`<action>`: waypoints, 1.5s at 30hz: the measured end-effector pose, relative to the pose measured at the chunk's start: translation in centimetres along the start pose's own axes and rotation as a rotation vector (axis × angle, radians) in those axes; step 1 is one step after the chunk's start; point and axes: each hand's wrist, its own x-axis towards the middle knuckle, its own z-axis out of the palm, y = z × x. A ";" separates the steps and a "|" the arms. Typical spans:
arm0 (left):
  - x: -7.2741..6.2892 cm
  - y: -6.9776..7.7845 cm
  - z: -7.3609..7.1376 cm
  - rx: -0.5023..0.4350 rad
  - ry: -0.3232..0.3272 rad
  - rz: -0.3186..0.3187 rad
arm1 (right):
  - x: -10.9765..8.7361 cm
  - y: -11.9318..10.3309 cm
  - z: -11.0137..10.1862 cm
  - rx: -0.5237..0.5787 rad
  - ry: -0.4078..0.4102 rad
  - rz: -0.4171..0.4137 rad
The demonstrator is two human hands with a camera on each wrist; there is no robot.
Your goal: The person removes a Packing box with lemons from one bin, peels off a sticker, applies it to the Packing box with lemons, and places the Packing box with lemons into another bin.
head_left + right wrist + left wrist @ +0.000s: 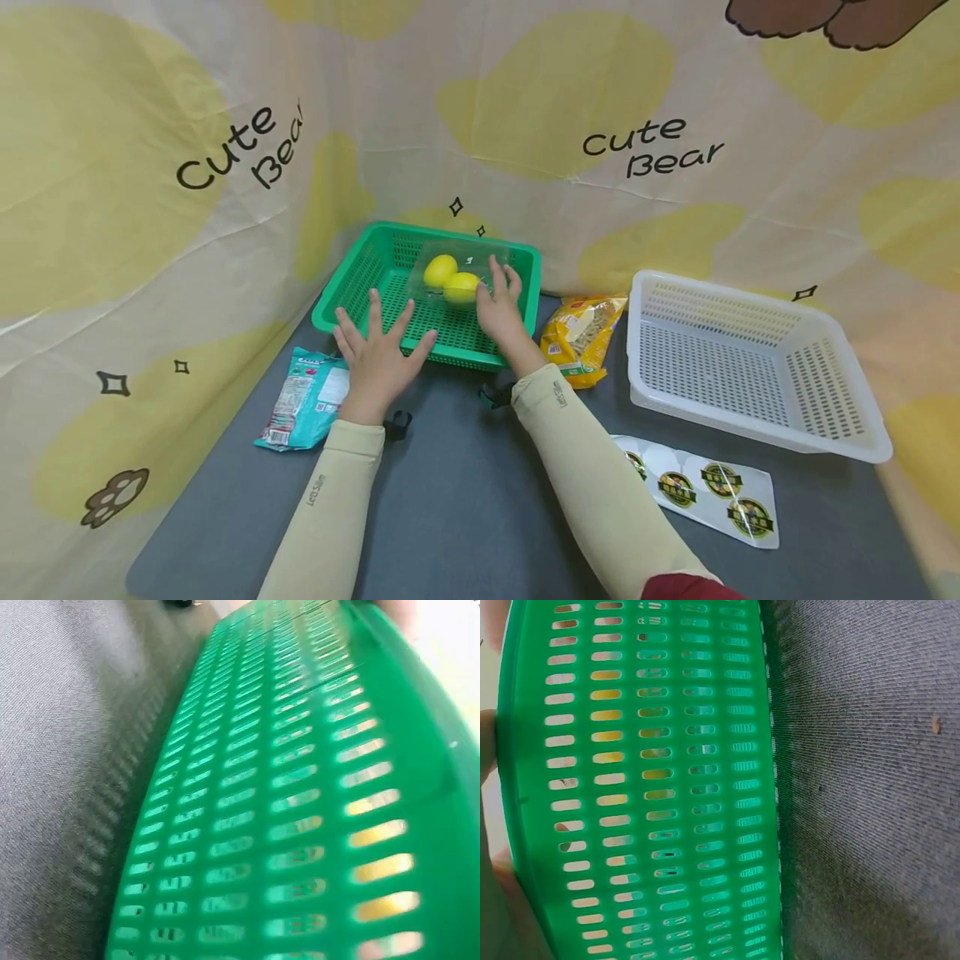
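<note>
A clear plastic box (427, 287) sits inside the green basket (345, 296), and two smooth yellow lemon-like fruits (440, 271) show in it. My right hand (500, 312) is at the box's right side, its fingers fairly straight and the thumb beside the nearer fruit; whether it touches the box is hard to tell. My left hand (378, 362) spreads its fingers over the basket's front rim and holds nothing. Both wrist views mostly face the basket's slotted wall (637, 787), with yellow showing through the slots.
A blue snack bag (303, 400) lies left of the basket. To its right are a yellow snack bag (585, 337) and a white basket (750, 425). A sheet of round stickers (705, 492) lies near my right forearm. A printed cloth (525, 100) hangs behind the grey table (442, 500).
</note>
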 end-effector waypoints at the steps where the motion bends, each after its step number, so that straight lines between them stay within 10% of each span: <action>1: 0.0 0.0 0.1 0.001 -0.004 0.000 | -0.3 -0.1 -0.2 0.007 0.012 -0.005; 18: -0.2 -0.2 0.7 -0.016 -0.026 0.010 | -8.1 -2.9 -6.8 0.293 0.056 -0.079; 35: 0.1 -0.5 0.1 -0.023 -0.023 0.015 | -24.8 4.2 -11.0 0.388 0.156 0.110; 45: 0.7 -0.6 0.4 -0.035 -0.021 0.034 | -28.0 7.7 -9.4 0.468 0.165 0.135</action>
